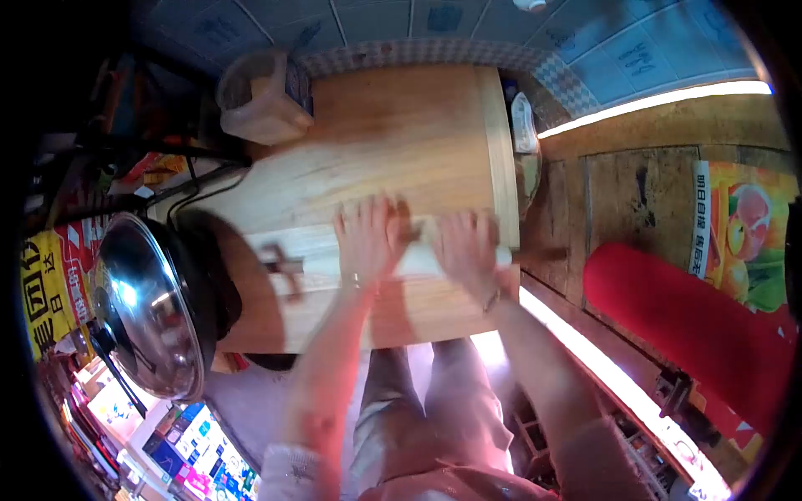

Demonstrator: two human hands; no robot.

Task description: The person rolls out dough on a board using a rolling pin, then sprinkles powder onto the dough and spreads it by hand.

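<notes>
A long pale roller [418, 260] with darker ends, which looks like a rolling pin, lies crosswise on a wooden board [418, 150]. Motion blurs it, and I cannot tell whether dough is wrapped around its whitish middle. My left hand [372, 238] lies on the roller left of centre, fingers stretched forward and apart. Toward its right end, my right hand [464, 250] rests on it with fingers extended and palm down. Both hands cover parts of the roller. A blurred dark piece [284, 269] shows at the roller's left end.
A wok with a glass lid [150, 301] stands at the left. At the back left corner sits a translucent plastic tub [266, 96]. Right of the board are a red cylinder [685, 334] and a fruit-printed carton [739, 225]. A tiled wall [376, 21] rises behind.
</notes>
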